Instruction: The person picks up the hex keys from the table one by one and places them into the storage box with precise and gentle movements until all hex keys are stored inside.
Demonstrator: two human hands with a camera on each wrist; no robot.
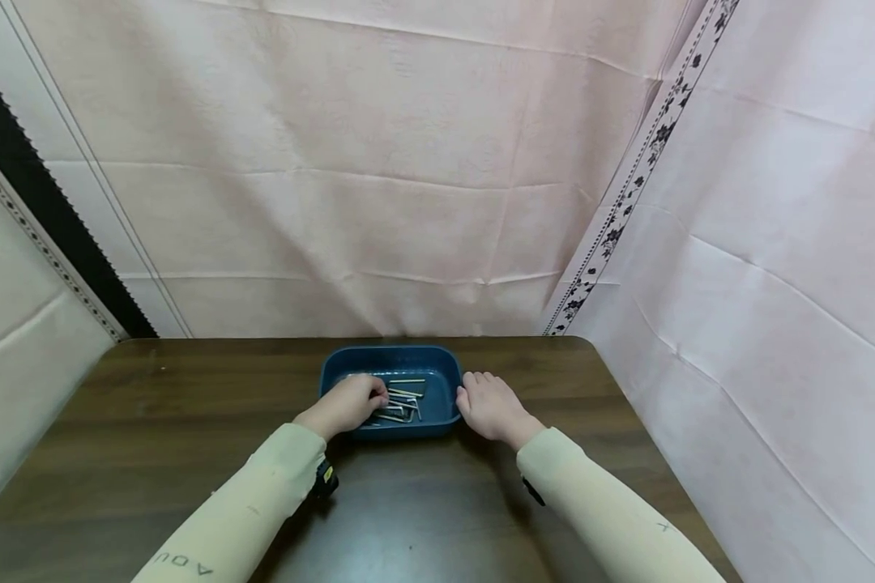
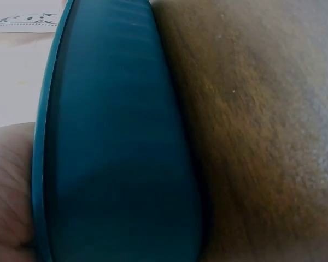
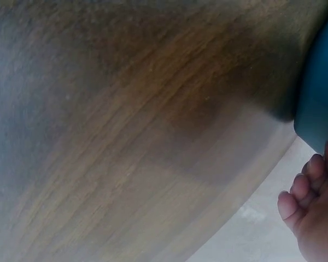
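A dark blue plastic tray (image 1: 441, 374) sits on the table in the head view, holding several thin L-shaped metal keys (image 1: 411, 401) that look like Allen keys, some silver and some brass-coloured. Reaching over the tray's left front corner, my left hand (image 1: 350, 400) has curled fingers, with thumb and forefinger right at the keys; I cannot tell whether one is pinched. My right hand (image 1: 492, 405) rests at the tray's right end, its thumb at the rim. In the right wrist view its relaxed fingers (image 3: 300, 188) lie beside the tray's outer wall (image 3: 320, 103).
The brown wooden table (image 1: 189, 413) has rounded far corners. A pale cloth (image 1: 379, 178) hangs behind its far edge, and another white cloth (image 1: 773, 283) with a black floral border hangs along the right. The tray stands close to the far edge.
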